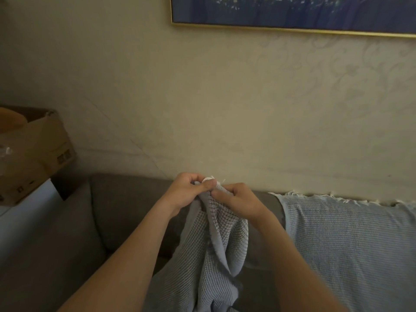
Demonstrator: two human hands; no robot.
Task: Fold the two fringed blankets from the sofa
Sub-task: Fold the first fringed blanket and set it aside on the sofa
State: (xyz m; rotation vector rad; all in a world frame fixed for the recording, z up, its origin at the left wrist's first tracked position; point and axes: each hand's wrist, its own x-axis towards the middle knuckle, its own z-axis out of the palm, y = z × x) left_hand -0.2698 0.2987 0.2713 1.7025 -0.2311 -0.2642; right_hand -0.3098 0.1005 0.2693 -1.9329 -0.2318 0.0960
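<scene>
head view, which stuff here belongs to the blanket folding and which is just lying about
Job: held blanket, pinched at its top by left hand and right hand; second blanket draped over the back of the sofa.
Lying about: cardboard box on the left; framed picture, top right.

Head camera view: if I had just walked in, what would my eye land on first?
Most likely the left hand and right hand, close together mid-frame, pinching the top edge of a pale blue waffle blanket that hangs bunched below them. Next comes a second blanket with a white fringe, draped over the back of the grey sofa at right. A gold-framed blue painting hangs at top right.
</scene>
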